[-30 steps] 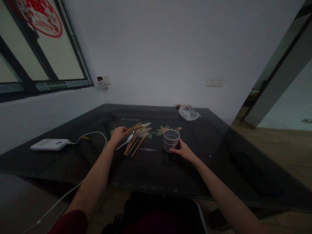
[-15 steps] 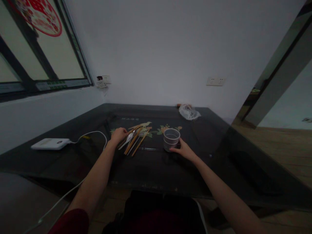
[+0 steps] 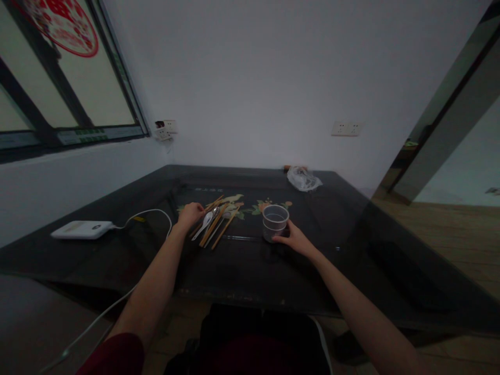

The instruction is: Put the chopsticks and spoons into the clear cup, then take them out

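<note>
Bench items: cup and utensils, both in your hands' reach.
Your right hand (image 3: 294, 240) fingers wrap the clear cup (image 3: 275, 223), steadying it upright mid-bench; your left hand (image 3: 189, 214) fingers curl onto the chopsticks (image 3: 217, 225) and spoon (image 3: 204, 221) piled left of it.

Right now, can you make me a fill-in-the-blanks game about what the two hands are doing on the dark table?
1. The right hand touches a clear plastic ____ standing upright.
2. The left hand rests at a pile of wooden chopsticks and a white plastic ____.
3. A white flat device on the dark glass table trails a white ____.

Missing words: cup; spoon; cable
</note>
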Available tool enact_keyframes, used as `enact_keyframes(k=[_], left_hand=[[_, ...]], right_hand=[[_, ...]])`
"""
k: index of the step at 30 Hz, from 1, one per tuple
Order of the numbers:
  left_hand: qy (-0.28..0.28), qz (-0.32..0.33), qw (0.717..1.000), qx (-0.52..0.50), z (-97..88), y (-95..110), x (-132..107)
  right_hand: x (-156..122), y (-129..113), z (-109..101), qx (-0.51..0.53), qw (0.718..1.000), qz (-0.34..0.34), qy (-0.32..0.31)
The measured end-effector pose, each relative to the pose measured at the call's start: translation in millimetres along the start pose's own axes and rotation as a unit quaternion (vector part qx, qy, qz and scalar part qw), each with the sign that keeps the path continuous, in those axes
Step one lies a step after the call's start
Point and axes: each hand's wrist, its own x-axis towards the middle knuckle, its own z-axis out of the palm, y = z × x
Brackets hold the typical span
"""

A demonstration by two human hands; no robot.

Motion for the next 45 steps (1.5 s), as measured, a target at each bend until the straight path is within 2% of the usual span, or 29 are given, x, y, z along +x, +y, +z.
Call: enact_keyframes(k=[9,24,37,45], left_hand=[[0.023,-0.007,0.999,-0.029,0.0,1.6,1.0],[-0.012,0.005,1.0,0.028,0.2,3.1,-0.7],[0.02,-0.006,0.999,0.031,2.1,-0.8,-1.2],[0.01,-0.007,0.999,0.039,1.1,-0.5,-1.5]], right_hand=[[-0.2,-0.5,0.5,-0.001,1.0,0.006,0.001],[-0.5,-4.0,1.1,0.003,1.0,0.007,0.008],[-0.7,-3.9,-0.3,-0.015,1.0,0.002,0.006],[-1.8,-6.4,-0.6,-0.021,1.0,-0.003,0.004]])
